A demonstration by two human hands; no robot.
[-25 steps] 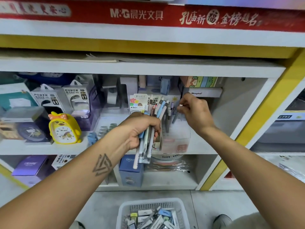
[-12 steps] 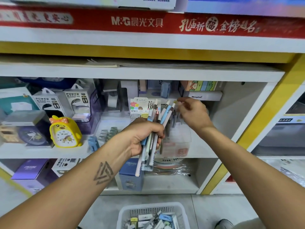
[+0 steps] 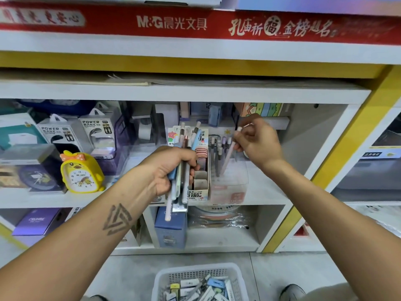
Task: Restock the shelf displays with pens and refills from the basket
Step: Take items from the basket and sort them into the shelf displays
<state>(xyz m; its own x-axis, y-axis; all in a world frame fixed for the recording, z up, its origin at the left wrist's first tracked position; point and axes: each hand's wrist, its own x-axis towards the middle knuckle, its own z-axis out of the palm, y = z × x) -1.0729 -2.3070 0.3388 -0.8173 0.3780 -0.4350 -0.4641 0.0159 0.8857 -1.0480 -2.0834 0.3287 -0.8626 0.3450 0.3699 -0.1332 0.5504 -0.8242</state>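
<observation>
A: Start on the left. What is the left hand [image 3: 171, 170] doing?

B: Its fingers [image 3: 191, 161] are clenched round a bundle of pens [image 3: 184, 168], tips down, tops fanned up in front of the cardboard refill display [image 3: 200, 181]. That grip looks the same as a second ago; the bundle has only risen a little in the view.

A: And the middle?

B: The clear pen holder [image 3: 230, 181] stands on the shelf [image 3: 267, 190] just right of the cardboard display, with several pens already upright in it.

A: Then the right hand [image 3: 258, 142]?

B: That is the change. A second ago it was reaching toward the tops of the bundle. Now it pinches one pale pink pen [image 3: 230, 153] near its top, and the pen slants down with its lower end inside the clear holder among the others.

A: So one more pen is going in?

B: I judge so. It isn't let go yet, and the fist is full, so this will repeat many times.

A: The rest of the stock?

B: In the white basket [image 3: 165, 276] on the floor below, holding small boxes and loose pens, well apart from both hands.
</observation>
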